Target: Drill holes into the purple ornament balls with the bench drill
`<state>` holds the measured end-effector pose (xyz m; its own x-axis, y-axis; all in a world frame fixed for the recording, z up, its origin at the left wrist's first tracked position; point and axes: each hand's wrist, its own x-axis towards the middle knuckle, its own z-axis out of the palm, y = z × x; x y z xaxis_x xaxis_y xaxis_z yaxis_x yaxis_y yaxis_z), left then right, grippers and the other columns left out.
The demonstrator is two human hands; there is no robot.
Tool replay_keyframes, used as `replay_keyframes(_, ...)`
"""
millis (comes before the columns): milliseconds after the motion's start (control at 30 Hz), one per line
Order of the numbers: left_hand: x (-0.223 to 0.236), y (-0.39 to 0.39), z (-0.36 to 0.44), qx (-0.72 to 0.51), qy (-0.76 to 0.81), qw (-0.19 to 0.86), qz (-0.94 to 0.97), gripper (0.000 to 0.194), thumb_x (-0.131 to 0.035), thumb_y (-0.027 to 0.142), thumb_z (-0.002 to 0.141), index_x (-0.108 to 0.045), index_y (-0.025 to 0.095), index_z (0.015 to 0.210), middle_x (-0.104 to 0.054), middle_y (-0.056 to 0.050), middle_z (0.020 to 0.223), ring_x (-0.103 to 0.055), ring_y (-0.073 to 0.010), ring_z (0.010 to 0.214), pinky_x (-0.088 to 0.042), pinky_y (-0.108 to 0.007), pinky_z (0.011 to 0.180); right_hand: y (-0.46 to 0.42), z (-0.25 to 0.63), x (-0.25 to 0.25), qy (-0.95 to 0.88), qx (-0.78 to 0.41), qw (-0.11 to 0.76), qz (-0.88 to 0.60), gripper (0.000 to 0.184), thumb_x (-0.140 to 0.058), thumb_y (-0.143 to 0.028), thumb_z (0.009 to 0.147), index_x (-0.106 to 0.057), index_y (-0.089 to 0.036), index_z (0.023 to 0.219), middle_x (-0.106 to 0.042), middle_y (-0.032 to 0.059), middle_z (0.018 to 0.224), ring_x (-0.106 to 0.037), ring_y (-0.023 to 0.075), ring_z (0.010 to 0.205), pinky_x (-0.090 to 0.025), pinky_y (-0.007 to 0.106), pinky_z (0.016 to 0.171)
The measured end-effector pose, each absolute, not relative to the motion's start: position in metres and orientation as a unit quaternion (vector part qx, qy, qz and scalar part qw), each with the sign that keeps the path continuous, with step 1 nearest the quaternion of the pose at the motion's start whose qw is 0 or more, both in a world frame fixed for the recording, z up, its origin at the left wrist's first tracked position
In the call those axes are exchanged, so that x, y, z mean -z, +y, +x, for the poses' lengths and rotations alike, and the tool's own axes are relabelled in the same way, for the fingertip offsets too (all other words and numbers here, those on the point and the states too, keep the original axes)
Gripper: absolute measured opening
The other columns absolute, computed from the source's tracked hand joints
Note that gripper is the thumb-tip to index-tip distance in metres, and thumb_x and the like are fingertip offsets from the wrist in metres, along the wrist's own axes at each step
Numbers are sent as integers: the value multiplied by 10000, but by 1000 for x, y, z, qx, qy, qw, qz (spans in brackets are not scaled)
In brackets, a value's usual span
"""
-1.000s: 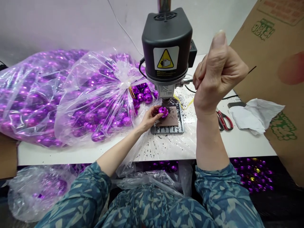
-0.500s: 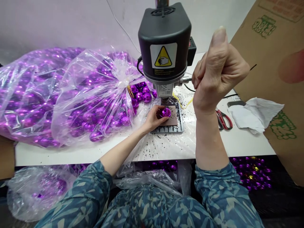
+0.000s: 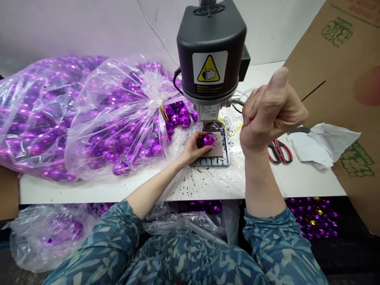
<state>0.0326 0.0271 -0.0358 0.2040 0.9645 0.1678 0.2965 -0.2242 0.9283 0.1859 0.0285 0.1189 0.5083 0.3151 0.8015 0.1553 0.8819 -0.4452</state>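
Note:
A shiny purple mirror ball (image 3: 209, 140) is pinched between the thumb and fingers of my left hand (image 3: 194, 148). Under it lies a brown board (image 3: 218, 149) on the slotted metal base (image 3: 209, 161) of a bench drill press (image 3: 211, 51). The drill's chuck (image 3: 208, 126) is just above and behind the ball; whether anything touches the ball I cannot tell. My right hand (image 3: 271, 113) is closed around the drill's feed lever (image 3: 237, 101), thumb pointing up. Its grip hides most of the lever.
Clear plastic bags (image 3: 118, 118) full of purple balls fill the left of the white table (image 3: 89, 190). Loose balls (image 3: 179, 114) spill near the bag's tie. Red-handled scissors (image 3: 280, 151) and white paper (image 3: 320, 144) lie at right, beside a large cardboard box (image 3: 335, 71). Dark shavings (image 3: 190, 182) litter the tabletop.
My left hand has shifted the ball slightly right on the board, its fingers now farther around it. My right hand, on the lever, has come down a little in the last half second.

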Motion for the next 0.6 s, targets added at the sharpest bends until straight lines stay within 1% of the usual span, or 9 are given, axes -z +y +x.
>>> replay_keyframes(100,36,27,33,-417,470,409,662,531,-905,298,827,-626,175,1263,-778,-104,1167,-762,-226,1011,-641,-373,895,31,186,-113,-493,-30,850,-183,672,-619,-504,1008,-298,-202,502,-242,-69,413,-286,50,338,-189,298,405)
replay_keyframes(167,37,28,33,-421,468,411,660,530,-908,295,821,-628,177,1256,-782,-99,1150,-762,-220,988,-642,-364,875,31,186,-109,-493,-23,853,-168,673,-608,-440,1026,-275,-185,500,-225,-68,411,-291,39,338,-187,265,405)
replay_keyframes(233,38,28,33,-425,465,412,659,532,-912,291,815,-628,177,1250,-784,-95,1141,-761,-216,979,-641,-360,868,32,186,-105,-500,-13,852,-156,672,-595,-410,1035,-262,-177,501,-211,-67,411,-286,35,340,-182,251,405)
replay_keyframes(367,41,28,32,-434,460,409,658,530,-915,308,817,-627,181,1243,-780,-99,1156,-761,-220,1004,-636,-368,884,34,188,-96,-510,9,850,-132,654,-570,-353,1045,-237,-174,511,-251,-69,408,-272,31,331,-158,248,386)
replay_keyframes(500,44,29,32,-439,462,405,656,537,-928,319,804,-624,189,1227,-778,-99,1161,-762,-226,996,-628,-377,884,38,188,-91,-509,42,854,-102,630,-554,-292,1039,-205,-188,526,-193,-76,401,-244,37,303,-143,252,359)
replay_keyframes(600,46,29,33,-445,461,406,652,528,-931,313,800,-625,189,1212,-778,-95,1142,-760,-230,1004,-624,-379,891,40,188,-88,-514,66,852,-77,596,-541,-258,1038,-223,-193,538,-200,-83,403,-242,37,297,-157,245,342)
